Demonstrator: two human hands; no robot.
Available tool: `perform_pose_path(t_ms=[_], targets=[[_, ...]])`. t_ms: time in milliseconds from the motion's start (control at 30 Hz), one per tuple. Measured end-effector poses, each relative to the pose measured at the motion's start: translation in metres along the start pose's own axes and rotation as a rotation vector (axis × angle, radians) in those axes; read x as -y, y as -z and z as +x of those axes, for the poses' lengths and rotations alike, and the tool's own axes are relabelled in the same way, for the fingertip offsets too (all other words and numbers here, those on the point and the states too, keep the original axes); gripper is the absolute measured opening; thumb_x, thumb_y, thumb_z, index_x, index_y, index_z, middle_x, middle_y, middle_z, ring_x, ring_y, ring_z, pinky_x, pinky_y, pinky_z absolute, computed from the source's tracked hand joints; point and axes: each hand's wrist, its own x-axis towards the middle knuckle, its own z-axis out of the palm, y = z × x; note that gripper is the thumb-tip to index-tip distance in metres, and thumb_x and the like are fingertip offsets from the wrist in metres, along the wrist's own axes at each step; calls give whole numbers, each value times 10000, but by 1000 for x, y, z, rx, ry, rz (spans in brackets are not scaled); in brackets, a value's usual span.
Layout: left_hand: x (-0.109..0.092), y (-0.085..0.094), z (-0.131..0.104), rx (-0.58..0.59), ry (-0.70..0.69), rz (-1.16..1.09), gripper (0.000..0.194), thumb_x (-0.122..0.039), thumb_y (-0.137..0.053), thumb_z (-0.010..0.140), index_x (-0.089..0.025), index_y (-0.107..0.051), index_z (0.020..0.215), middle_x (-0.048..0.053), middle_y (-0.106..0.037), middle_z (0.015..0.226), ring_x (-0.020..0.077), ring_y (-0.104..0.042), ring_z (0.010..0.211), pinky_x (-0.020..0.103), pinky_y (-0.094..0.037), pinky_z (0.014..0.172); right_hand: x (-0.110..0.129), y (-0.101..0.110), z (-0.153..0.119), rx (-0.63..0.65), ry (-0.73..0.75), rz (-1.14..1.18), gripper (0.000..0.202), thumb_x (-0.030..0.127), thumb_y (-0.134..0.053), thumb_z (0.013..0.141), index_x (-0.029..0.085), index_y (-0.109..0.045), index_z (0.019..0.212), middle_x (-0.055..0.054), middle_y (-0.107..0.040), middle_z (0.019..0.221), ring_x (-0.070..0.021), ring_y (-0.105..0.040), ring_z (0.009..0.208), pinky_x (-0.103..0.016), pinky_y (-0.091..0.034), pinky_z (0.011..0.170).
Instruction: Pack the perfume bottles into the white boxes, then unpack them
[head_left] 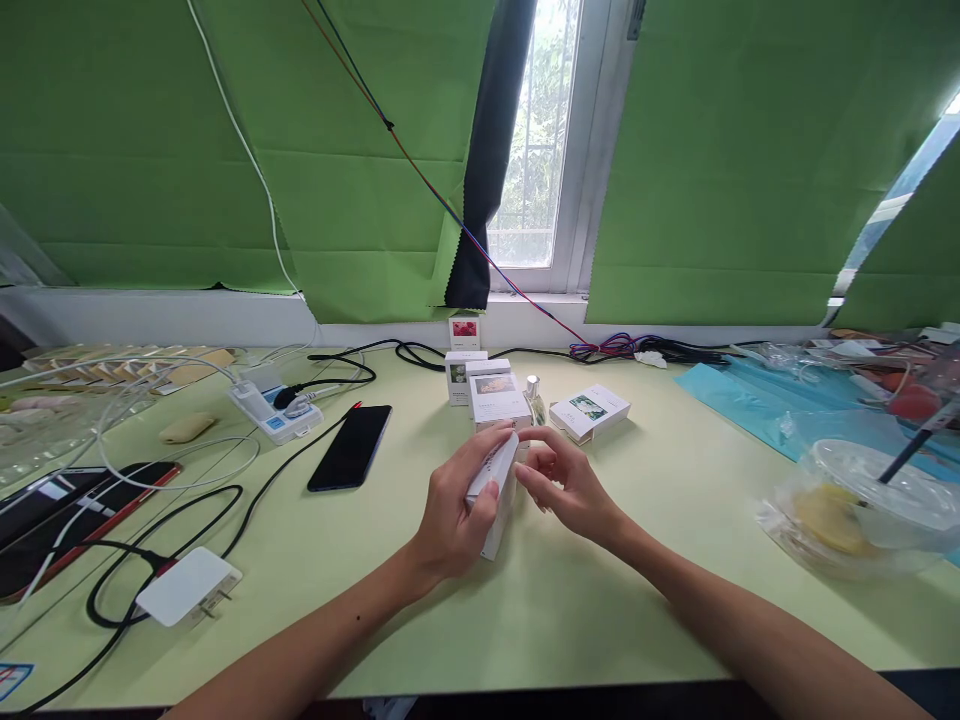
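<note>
A small white box [496,474] with print on its face is held tilted by my left hand [454,505], the thumb in front and the fingers over its top. My right hand [559,478] is at the box's right side, its index fingertip at the upper edge and its other fingers curled loosely apart. Just behind my hands stand white boxes with pictures [496,398]. Next to them is a glass bottle [535,402] with a silver cap, partly hidden. Another white box [589,412] with a green picture lies to the right.
On the pale green table [675,600], a black phone [349,447], a power strip [276,410], a white charger [189,586] and cables lie to the left. A lidded plastic cup [862,500] and blue sheeting [739,405] are at the right.
</note>
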Motion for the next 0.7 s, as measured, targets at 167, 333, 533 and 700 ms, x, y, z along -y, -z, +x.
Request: perform_pose_path(t_ms=[167,333,533,700], targets=[[3,-1,-1,-23,29,38,418,-218,-467,939,-215,-617,1330,90,-633,1457,276,-587,1369,441,-495,1139,-1,1,1,-6,-22,39,383,497,-662,937,213,-568,1177,84,-466,627,-103,-455,521,-247,-409,504],[2,-2,1,-24,29,60,395,-199,-491,914,-215,-626,1285,84,-654,1433,273,-595,1366,439,-507,1140,-4,1,0,6,-29,77,369,466,-672,938,218,-564,1190,84,-482,630,-101,-455,524,-243,-408,506],[1,1,4,-16,26,45,370,-189,-490,901,-212,-640,1238,80,-682,1396,277,-633,1322,427,-532,1109,-3,2,0,7,-45,90,388,482,-687,920,215,-560,1171,86,-479,622,-101,-456,519,-241,-398,498],[2,2,5,-16,53,59,354,-213,-472,920,-216,-646,1229,80,-693,1381,267,-685,1245,399,-575,1033,-5,2,1,12,-55,114,394,482,-695,914,220,-551,1171,90,-478,617,-100,-451,511,-240,-396,494]])
